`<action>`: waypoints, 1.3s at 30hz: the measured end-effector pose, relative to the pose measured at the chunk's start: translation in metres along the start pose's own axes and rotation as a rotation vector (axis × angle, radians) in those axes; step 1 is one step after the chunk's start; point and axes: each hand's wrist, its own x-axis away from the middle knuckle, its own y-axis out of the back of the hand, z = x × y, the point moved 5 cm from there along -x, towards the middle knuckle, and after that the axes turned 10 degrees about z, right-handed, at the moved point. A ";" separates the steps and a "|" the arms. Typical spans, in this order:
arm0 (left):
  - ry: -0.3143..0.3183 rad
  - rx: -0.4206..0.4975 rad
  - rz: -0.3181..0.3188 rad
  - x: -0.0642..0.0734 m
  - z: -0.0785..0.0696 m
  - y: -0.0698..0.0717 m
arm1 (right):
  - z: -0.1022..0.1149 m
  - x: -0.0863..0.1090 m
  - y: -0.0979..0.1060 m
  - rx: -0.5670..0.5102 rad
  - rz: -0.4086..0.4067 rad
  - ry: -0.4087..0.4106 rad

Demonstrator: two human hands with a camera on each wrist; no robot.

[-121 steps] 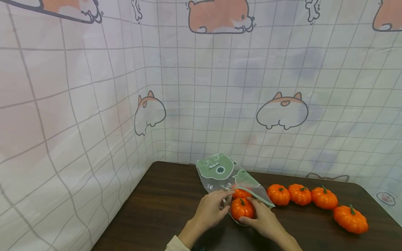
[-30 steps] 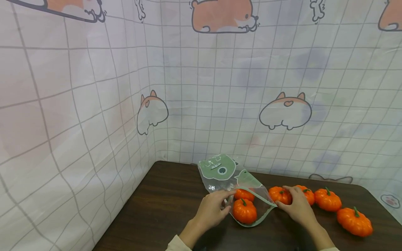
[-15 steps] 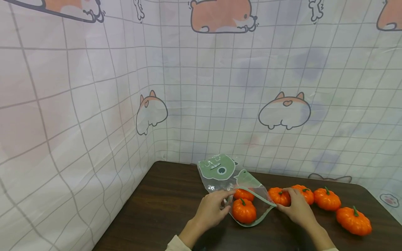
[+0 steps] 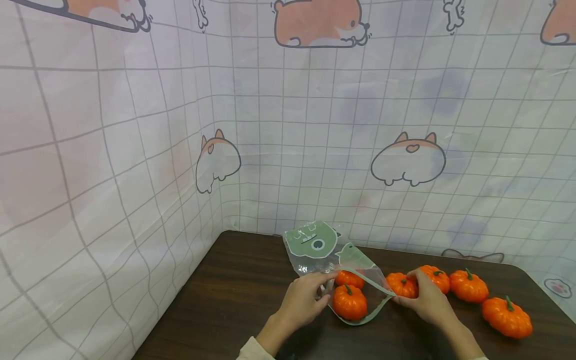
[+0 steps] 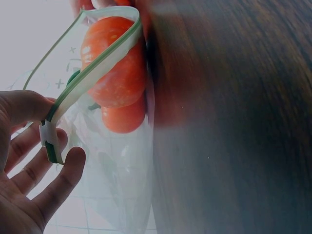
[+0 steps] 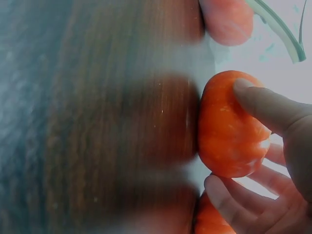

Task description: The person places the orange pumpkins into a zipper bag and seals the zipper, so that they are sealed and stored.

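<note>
A clear zip bag [image 4: 310, 262] with green animal prints lies on the table, its mouth spread towards me. Two small orange pumpkins are inside, the front pumpkin [image 4: 350, 303] just within the mouth and the rear pumpkin [image 4: 349, 279] behind it. My left hand [image 4: 303, 298] pinches the left edge of the mouth, beside the white slider [image 5: 47, 133]. To the right of the bag, my right hand [image 4: 427, 300] grips another pumpkin [image 4: 401, 285], thumb on its near side and fingers around the far side. In the right wrist view that pumpkin [image 6: 231, 129] sits close over the tabletop.
Three more pumpkins stand in a row to the right: one partly behind my right hand [image 4: 436, 278], a middle pumpkin [image 4: 469, 286] and an end pumpkin [image 4: 507, 317]. The dark wooden table [image 4: 216, 310] meets a patterned curtain [image 4: 310, 190] at the back and left.
My right hand has left the front pumpkin in the bag and moved right to the nearest row pumpkin. That pumpkin has since shifted slightly towards me. The left hand stays at the bag's edge.
</note>
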 end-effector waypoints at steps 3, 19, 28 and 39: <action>0.001 0.001 0.000 0.000 0.000 0.000 | 0.001 0.003 0.001 0.006 0.003 0.010; -0.006 0.004 -0.003 0.000 0.000 0.001 | -0.003 0.016 0.005 0.000 0.064 0.040; -0.002 0.006 -0.001 -0.001 0.002 0.000 | -0.006 0.023 0.006 -0.041 0.117 0.019; 0.003 0.024 0.010 0.000 0.000 -0.001 | -0.009 0.023 0.007 -0.060 0.122 0.061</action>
